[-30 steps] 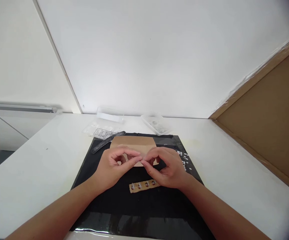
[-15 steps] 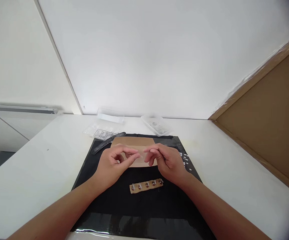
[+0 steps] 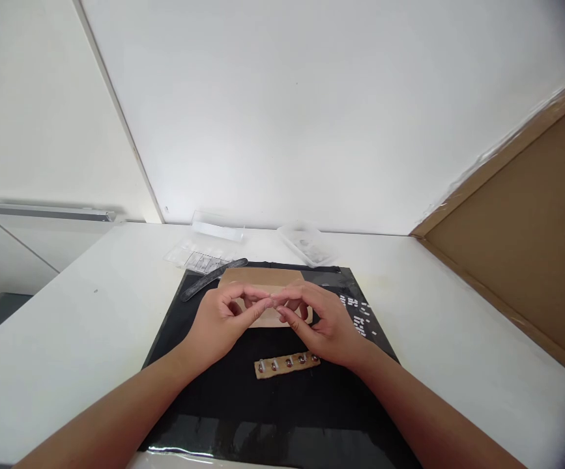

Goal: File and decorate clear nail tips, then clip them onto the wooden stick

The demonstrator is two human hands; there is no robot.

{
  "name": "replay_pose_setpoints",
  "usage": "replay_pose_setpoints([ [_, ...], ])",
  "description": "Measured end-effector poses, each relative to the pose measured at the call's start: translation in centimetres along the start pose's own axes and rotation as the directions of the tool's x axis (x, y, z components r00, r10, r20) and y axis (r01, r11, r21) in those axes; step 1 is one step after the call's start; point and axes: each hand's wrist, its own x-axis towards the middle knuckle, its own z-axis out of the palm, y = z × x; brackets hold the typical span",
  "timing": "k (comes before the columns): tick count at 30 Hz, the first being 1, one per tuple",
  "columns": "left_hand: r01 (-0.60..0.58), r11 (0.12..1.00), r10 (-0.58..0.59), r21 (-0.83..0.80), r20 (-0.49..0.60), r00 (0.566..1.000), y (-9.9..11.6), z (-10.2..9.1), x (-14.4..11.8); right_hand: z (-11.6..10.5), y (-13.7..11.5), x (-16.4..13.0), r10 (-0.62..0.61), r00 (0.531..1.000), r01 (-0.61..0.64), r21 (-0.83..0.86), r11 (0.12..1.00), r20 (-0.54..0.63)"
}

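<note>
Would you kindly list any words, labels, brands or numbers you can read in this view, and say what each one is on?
None can be read.
The clear packet behind the black mat shows faint marks, too blurred to read.
The white bits by the right hand are blank shapes.
The cardboard strip bears only studs.

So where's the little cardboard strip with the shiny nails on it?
In the head view, the cardboard strip lies on the black mat, near the middle, just below the right hand and nearer the person than the brown card.

whatever's pinched between left hand [image 3: 221,322] and right hand [image 3: 328,322] fingertips too tiny to tell; tan cardboard sheet [image 3: 261,281] half hidden behind them
</note>
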Motion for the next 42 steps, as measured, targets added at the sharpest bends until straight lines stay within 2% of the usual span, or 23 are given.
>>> replay_pose_setpoints([
  [8,0.059,0.993,-0.06,-0.101,-0.008,0.998,0.24,0.09,-0.02,0.08,-0.12,0.07,-0.004,1.0,0.004,-0.005,1.0,-0.028],
  [14,0.072,0.989,-0.072,-0.133,0.007,0.997,0.45,0.17,-0.1,0.09,0.05,0.02,-0.125,0.989,0.118,-0.095,0.988,-0.076],
  [20,0.092,0.982,-0.092,-0.163,0.008,0.996,0.45,0.27,-0.2,-0.11,0.22,-0.06,-0.195,0.979,0.18,-0.199,0.963,-0.056],
  [27,0.097,0.975,-0.092,-0.198,0.038,0.995,0.51,0.16,-0.23,0.03,0.34,-0.2,-0.229,0.969,0.2,-0.254,0.946,-0.089],
  [31,0.069,0.985,-0.063,-0.16,0.04,0.997,0.61,0.09,-0.27,-0.04,0.29,-0.08,-0.253,0.96,0.215,-0.262,0.941,-0.118],
  [42,0.072,0.982,-0.067,-0.175,0.033,0.997,0.62,0.23,-0.29,-0.22,0.49,-0.18,-0.233,0.967,0.203,-0.246,0.948,-0.103],
])
